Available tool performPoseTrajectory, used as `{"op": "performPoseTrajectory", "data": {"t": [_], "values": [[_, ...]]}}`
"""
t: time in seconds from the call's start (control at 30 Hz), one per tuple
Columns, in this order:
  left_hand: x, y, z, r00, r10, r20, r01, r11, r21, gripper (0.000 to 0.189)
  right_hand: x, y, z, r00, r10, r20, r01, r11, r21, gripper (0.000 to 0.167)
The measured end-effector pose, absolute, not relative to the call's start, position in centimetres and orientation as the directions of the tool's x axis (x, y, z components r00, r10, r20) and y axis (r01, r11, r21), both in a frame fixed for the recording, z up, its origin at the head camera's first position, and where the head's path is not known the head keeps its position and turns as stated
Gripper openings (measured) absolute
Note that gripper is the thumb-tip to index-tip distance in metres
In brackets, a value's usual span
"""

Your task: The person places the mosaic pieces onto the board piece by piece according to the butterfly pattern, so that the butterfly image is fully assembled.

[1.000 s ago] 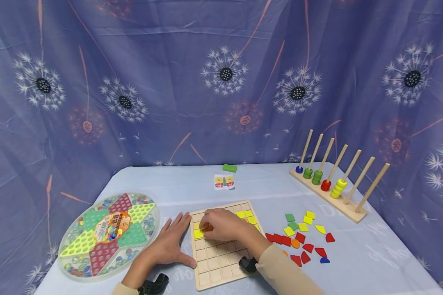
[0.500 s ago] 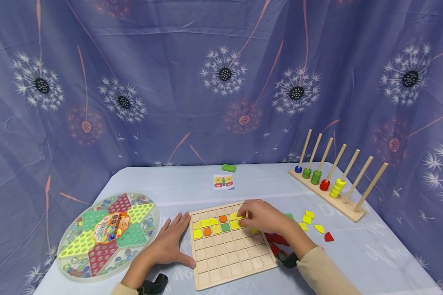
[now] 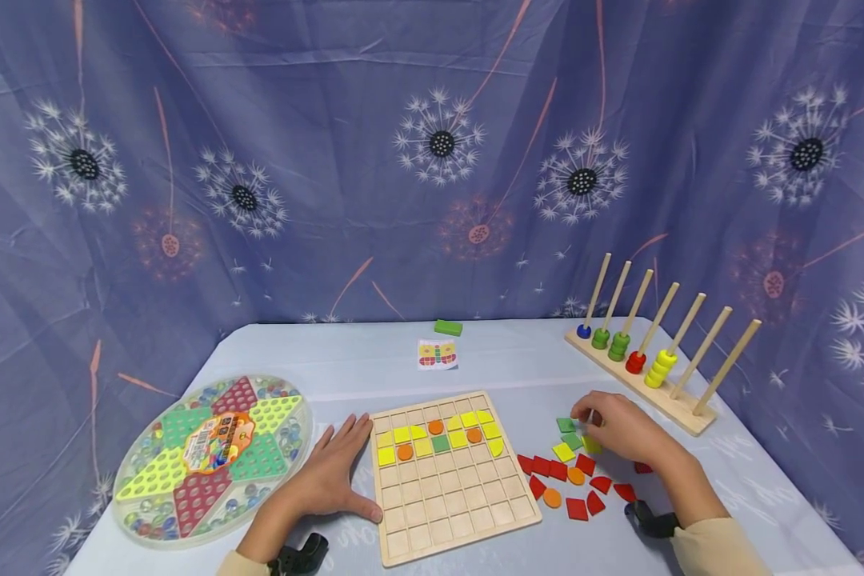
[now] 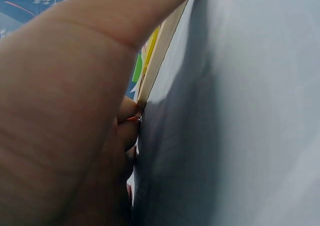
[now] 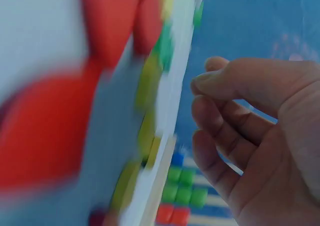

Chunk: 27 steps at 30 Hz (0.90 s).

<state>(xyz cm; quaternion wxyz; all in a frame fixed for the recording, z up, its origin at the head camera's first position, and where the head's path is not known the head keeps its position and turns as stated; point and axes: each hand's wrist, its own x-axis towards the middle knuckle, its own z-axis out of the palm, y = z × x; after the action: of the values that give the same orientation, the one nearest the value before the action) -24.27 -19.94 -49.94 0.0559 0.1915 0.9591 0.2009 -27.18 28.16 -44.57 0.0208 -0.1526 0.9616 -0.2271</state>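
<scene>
A wooden grid board [image 3: 432, 500] lies on the table in the head view. Yellow tiles [image 3: 422, 446], orange discs [image 3: 473, 434] and one green square [image 3: 440, 443] fill cells in its upper rows. Against the board's left edge rests my left hand [image 3: 334, 476], fingers and thumb spread; the left wrist view shows it beside the wooden edge [image 4: 162, 51]. My right hand [image 3: 630, 428] hovers over loose green [image 3: 565, 425] and yellow tiles [image 3: 564, 452] right of the board. In the right wrist view its fingers [image 5: 210, 113] are loosely bent with nothing between them.
Loose red pieces [image 3: 577, 509] and orange discs lie right of the board. A peg stand with coloured rings [image 3: 661, 368] is at the back right. Behind the board are a butterfly picture card [image 3: 437, 354] and a green block [image 3: 448, 327]. A round marble game board [image 3: 259, 460] lies left.
My right hand has moved from the board's left side across its right side and out to the loose tiles. The orange disc at the board's right is now uncovered. My left hand stays put.
</scene>
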Motion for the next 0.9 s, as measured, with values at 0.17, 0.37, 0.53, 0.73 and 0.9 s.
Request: {"op": "performPoseTrajectory", "data": {"t": [0.17,0.37,0.53,0.73,0.9], "values": [[-24.2,-19.9,-49.9,-0.915,0.401,-0.032,0.352,0.836,0.421,0.143,-26.6,31.7,-45.1,-0.974,-0.227,-0.019,-0.197,0.881,-0.431,0.022],[-24.0,-19.9,-49.6,-0.916,0.399,-0.032,0.350,0.837,0.421,0.143,-26.3,33.9,-45.7,-0.970,-0.216,-0.112,-0.137,0.864,-0.484,0.029],[-24.1,-20.0,-49.5,-0.921,0.389,-0.028,0.344,0.845,0.410,0.144,-26.0,33.5,-45.6,-0.963,-0.229,-0.140,-0.134,0.862,-0.488,0.033],[-24.1,-19.9,-49.6,-0.922,0.387,-0.031,0.339,0.842,0.419,0.144,-25.8,32.8,-45.4,-0.939,-0.311,-0.147,-0.198,0.839,-0.507,0.031],[-24.1,-19.9,-49.5,-0.917,0.398,-0.016,0.356,0.836,0.418,0.144,-25.9,33.0,-45.7,-0.931,-0.342,-0.130,-0.231,0.825,-0.516,0.024]]}}
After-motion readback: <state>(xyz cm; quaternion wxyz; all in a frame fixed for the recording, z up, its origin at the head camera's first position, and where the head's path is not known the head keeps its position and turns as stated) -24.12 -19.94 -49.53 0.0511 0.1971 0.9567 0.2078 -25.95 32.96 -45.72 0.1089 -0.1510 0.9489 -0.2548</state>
